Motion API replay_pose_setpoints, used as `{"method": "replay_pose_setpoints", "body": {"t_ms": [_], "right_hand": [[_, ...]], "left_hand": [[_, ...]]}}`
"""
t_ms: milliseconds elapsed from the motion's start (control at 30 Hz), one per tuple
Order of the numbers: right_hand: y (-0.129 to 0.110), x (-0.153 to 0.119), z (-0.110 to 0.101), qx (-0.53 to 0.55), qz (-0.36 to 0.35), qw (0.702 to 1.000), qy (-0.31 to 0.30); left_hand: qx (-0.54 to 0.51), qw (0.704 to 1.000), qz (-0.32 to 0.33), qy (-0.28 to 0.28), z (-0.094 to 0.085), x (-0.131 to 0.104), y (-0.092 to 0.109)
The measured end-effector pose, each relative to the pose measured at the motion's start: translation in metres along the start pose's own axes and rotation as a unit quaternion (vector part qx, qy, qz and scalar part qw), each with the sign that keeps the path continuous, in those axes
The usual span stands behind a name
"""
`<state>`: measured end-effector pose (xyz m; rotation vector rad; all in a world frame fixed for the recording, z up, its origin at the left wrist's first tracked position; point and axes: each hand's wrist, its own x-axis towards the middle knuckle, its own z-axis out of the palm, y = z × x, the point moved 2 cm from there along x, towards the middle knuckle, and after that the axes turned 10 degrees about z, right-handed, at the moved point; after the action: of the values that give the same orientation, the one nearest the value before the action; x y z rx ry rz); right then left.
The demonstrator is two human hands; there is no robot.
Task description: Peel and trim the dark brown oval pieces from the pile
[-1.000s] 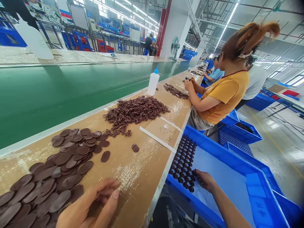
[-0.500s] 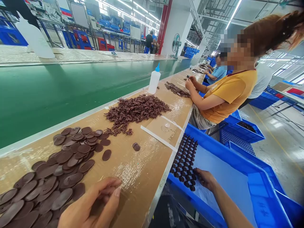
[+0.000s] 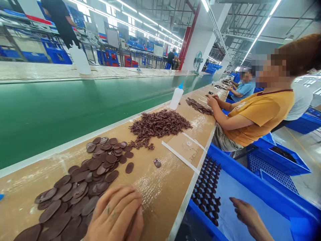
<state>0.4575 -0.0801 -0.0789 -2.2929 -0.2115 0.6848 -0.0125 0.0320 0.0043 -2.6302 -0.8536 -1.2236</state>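
Observation:
My left hand [image 3: 116, 212] is low over the bench, palm down, at the right edge of a heap of flat brown oval discs [image 3: 80, 189]. Its fingers are bent and pressed together; whatever may be under them is hidden. Over the blue crate [image 3: 260, 187], my right hand [image 3: 247, 212] has its fingers stretched out and nothing visible in them. Just left of it, rows of small dark brown pieces [image 3: 207, 187] stand along the crate's near side. A small disc-like piece [image 3: 157, 163] lies alone on the bench.
Beyond the discs lies a heap of small twisted brown pieces [image 3: 160, 125], with a white squeeze bottle [image 3: 176, 97] behind. A green conveyor belt [image 3: 75, 113] runs along the bench. A co-worker in a yellow shirt [image 3: 265, 110] sits at the right, handling something small.
My right hand has come away from the dark rows in the crate, and its fingers have straightened. My left hand has turned palm down and its fingers have drawn together. The view has shifted.

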Motion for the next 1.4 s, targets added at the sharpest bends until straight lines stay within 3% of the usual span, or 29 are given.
{"method": "replay_pose_setpoints", "body": {"t_ms": [67, 133, 200, 267, 333, 433, 500, 567, 633, 767, 900, 1100, 1200, 1300, 1400], "right_hand": [[-0.033, -0.015, -0.007, 0.009, -0.036, 0.999, 0.005], [-0.074, -0.044, -0.001, 0.017, -0.096, 0.995, -0.009], [-0.122, -0.087, 0.021, -0.003, -0.227, 0.973, -0.038], [-0.167, -0.134, 0.058, -0.059, -0.356, 0.929, -0.086], [-0.202, -0.172, 0.107, -0.130, -0.483, 0.852, -0.156], [-0.232, -0.194, 0.176, -0.176, -0.531, 0.804, -0.203], [-0.240, -0.193, 0.210, -0.203, -0.535, 0.791, -0.217], [-0.241, -0.188, 0.227, -0.218, -0.529, 0.788, -0.226], [-0.239, -0.185, 0.227, -0.211, -0.519, 0.794, -0.234], [-0.224, -0.187, 0.192, -0.133, -0.483, 0.830, -0.246], [-0.185, -0.194, 0.152, -0.030, -0.418, 0.869, -0.262], [-0.121, -0.212, 0.135, 0.143, -0.243, 0.892, -0.354], [-0.110, -0.224, 0.135, 0.178, -0.190, 0.875, -0.407], [-0.107, -0.232, 0.138, 0.220, -0.139, 0.836, -0.483], [-0.106, -0.238, 0.143, 0.282, -0.100, 0.799, -0.521]], "left_hand": [[0.055, 0.998, 0.006, -0.012, 0.003, 0.000, -0.002], [0.104, 0.993, -0.031, -0.046, 0.009, -0.001, -0.006], [0.134, 0.986, -0.061, -0.085, 0.016, -0.003, -0.008], [0.143, 0.980, -0.074, -0.118, 0.020, -0.005, -0.009], [0.137, 0.977, -0.082, -0.142, 0.020, -0.005, -0.007], [0.121, 0.978, -0.091, -0.142, 0.015, -0.006, -0.004], [0.108, 0.980, -0.108, -0.127, 0.012, -0.006, -0.002], [0.102, 0.980, -0.128, -0.110, 0.012, -0.006, -0.002], [0.106, 0.979, -0.140, -0.104, 0.013, -0.003, -0.004], [0.117, 0.970, -0.171, -0.130, 0.013, 0.005, -0.011], [0.083, 0.966, -0.181, -0.165, 0.009, 0.008, -0.018], [0.061, 0.970, -0.160, -0.173, 0.012, 0.002, -0.025], [0.052, 0.977, -0.127, -0.161, 0.015, -0.002, -0.027], [-0.027, 0.991, -0.091, -0.093, 0.015, -0.003, -0.017], [-0.185, 0.970, -0.157, -0.007, 0.014, -0.002, 0.002]]}}
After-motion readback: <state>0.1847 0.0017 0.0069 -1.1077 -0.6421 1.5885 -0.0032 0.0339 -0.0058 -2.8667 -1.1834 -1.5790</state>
